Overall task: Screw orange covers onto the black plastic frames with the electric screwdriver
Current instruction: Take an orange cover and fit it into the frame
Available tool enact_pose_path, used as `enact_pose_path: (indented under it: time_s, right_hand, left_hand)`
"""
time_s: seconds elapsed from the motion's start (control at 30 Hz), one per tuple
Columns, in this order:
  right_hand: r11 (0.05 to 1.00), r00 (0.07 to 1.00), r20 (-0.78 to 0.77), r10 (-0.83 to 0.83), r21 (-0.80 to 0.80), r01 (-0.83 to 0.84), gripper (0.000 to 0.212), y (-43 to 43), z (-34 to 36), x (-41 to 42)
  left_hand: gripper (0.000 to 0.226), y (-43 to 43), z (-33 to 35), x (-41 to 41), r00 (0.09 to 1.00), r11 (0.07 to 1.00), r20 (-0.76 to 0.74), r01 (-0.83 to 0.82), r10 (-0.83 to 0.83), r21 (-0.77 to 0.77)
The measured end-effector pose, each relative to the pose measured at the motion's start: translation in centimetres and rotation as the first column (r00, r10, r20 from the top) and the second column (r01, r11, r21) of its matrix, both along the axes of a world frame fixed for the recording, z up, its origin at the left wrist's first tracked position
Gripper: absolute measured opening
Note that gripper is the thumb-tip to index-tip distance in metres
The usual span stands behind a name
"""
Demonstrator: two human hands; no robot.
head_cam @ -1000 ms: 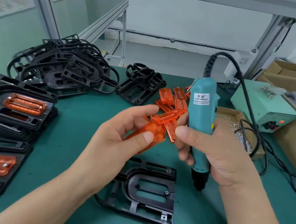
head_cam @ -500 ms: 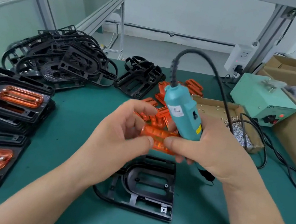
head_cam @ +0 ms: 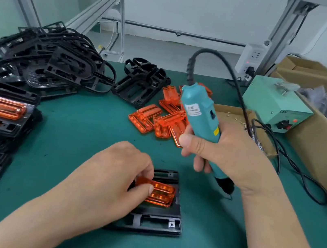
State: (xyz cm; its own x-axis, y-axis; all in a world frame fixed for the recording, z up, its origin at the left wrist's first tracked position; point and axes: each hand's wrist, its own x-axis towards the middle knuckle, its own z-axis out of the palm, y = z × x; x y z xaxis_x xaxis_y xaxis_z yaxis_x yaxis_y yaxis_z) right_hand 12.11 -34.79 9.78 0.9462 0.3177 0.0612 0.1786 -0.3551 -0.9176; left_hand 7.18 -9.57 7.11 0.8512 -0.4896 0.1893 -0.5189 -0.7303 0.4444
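Pinching a glossy, translucent orange cover (head_cam: 161,194) between thumb and fingers, our left hand (head_cam: 110,182) holds it in the recess of a matte black plastic frame (head_cam: 155,223) lying flat on the green mat (head_cam: 85,124). Our right hand (head_cam: 224,155) grips the tilted teal electric screwdriver (head_cam: 200,112), its tip just right of the frame. Loose ribbed covers (head_cam: 155,118) lie behind, beside a tangled heap of bare frames (head_cam: 46,62)
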Motion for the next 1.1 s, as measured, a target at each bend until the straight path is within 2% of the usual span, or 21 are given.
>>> enact_pose_path:
  time_s: [0.17,0.27,0.4,0.5,0.6,0.73,0.87,1.03,1.1]
  right_hand:
    - [0.991,0.999,-0.009,-0.043,0.13,0.044,0.04,-0.2,-0.2,0.2]
    - [0.974,0.999,-0.013,-0.047,0.221,0.049,0.032,-0.3,-0.3,0.3]
    - [0.944,0.997,-0.019,-0.078,0.321,0.079,0.023,-0.4,-0.2,0.3]
    - [0.928,0.996,-0.018,-0.084,0.363,0.085,0.02,-0.4,-0.1,0.4]
    - [0.919,0.996,-0.021,-0.083,0.384,0.084,0.018,-0.5,-0.2,0.4]
    - [0.93,0.996,-0.022,-0.084,0.357,0.086,0.021,-0.7,-0.3,0.5]
    - [0.971,0.994,-0.002,-0.11,0.211,0.108,0.033,-0.8,-0.7,0.6]
    - [0.986,0.994,0.021,-0.108,0.132,0.104,0.035,-0.6,-0.8,0.7]
    - [0.994,0.994,0.046,-0.102,0.038,0.101,0.034,-0.7,-0.9,0.7]
  left_hand:
    - [0.014,0.1,0.0,0.0,0.999,0.993,-0.02,0.048,-0.046,0.104]
    - [0.002,-0.1,0.0,0.1,0.999,0.993,-0.026,0.021,-0.018,0.115]
    - [0.006,-0.7,-0.5,0.4,1.0,0.991,-0.002,-0.017,0.017,0.135]
    - [0.018,-0.7,-0.7,0.5,1.0,0.992,0.008,-0.015,0.014,0.124]
    - [0.023,-0.3,-0.6,0.4,0.999,0.998,-0.048,0.021,-0.018,0.064]
    - [0.029,1.2,-0.4,0.6,0.978,0.996,-0.189,0.085,-0.087,-0.018]
    - [0.039,1.7,-0.9,1.1,0.975,0.988,-0.18,0.142,-0.13,0.058]
    - [0.048,1.6,-1.2,1.1,0.978,0.985,-0.146,0.159,-0.148,0.068]
    - [0.049,1.5,-1.3,1.1,0.98,0.983,-0.132,0.163,-0.152,0.078]
